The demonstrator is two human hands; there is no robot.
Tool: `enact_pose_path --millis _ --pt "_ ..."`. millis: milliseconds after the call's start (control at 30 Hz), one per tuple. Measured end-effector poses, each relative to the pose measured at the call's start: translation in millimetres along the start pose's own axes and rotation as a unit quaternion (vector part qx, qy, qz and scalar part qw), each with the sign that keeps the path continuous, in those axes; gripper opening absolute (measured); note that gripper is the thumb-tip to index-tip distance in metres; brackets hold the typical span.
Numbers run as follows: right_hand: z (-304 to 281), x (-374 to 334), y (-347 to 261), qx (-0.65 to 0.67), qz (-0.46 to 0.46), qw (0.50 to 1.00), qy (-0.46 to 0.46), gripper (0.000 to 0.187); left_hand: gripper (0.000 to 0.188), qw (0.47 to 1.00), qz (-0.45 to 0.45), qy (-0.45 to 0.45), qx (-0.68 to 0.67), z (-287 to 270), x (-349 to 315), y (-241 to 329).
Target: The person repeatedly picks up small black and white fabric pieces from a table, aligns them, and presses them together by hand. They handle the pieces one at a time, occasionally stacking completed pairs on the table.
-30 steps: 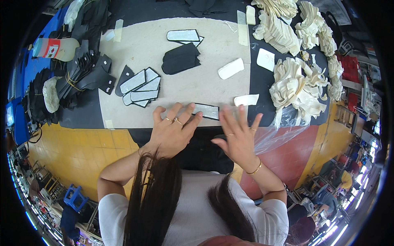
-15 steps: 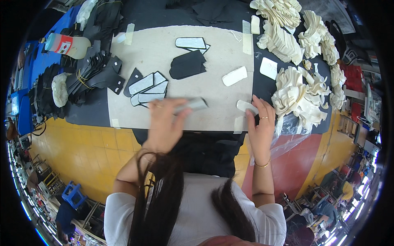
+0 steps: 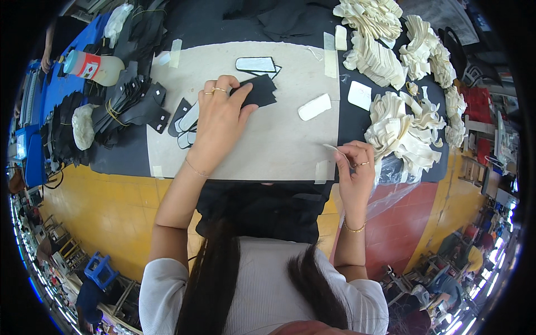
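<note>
On the pale work sheet [image 3: 279, 151], my left hand [image 3: 218, 120] is over the left side of a stack of black tab-shaped fabric pieces [image 3: 261, 92]. Its index fingertip rests on the stack and its thumb is apart at the near edge. My right hand [image 3: 357, 164] pinches a thin white strip-like piece [image 3: 330, 147], seen nearly edge-on, at the sheet's right side. Black pieces with white pads [image 3: 190, 120] lie partly hidden under my left hand and wrist. Others with a white pad [image 3: 255, 64] lie beyond the stack. A loose white pad [image 3: 314, 107] lies to the right.
Bundled cream fabric strips [image 3: 391, 123] are heaped at the right, near a white card [image 3: 360, 95]. On the left are tied black pieces [image 3: 125, 103] and a bottle of pale liquid [image 3: 95, 67]. A person's hand [image 3: 46, 62] shows at the far left.
My left hand has moved forward from the near part of the sheet to the black stack; the padded piece it held is now out of sight. My right hand has lifted the white piece.
</note>
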State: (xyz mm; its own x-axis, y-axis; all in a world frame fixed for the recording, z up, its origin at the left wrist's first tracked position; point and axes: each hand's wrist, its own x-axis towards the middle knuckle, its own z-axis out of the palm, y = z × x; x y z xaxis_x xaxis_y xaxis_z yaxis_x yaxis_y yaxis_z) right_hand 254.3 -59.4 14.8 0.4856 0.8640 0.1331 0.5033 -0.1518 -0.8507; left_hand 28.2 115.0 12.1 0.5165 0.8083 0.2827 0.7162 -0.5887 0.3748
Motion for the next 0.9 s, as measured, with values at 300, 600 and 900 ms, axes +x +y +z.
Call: enact_pose_path --millis 300,600,900 --pt "-3 -3 -3 0.041 0.078 0.996 -0.025 0.008 0.022 0.984 0.011 -0.082 -0.155 -17 -23 27" --pt "22 5 -20 0.207 0.194 0.955 -0.086 0.017 0.042 0.988 0.041 -0.057 -0.138 4 -65 41" --pt "47 8 -38 0.091 0.206 0.954 -0.199 0.019 0.036 0.986 0.12 -0.064 -0.098 -4 -109 21"
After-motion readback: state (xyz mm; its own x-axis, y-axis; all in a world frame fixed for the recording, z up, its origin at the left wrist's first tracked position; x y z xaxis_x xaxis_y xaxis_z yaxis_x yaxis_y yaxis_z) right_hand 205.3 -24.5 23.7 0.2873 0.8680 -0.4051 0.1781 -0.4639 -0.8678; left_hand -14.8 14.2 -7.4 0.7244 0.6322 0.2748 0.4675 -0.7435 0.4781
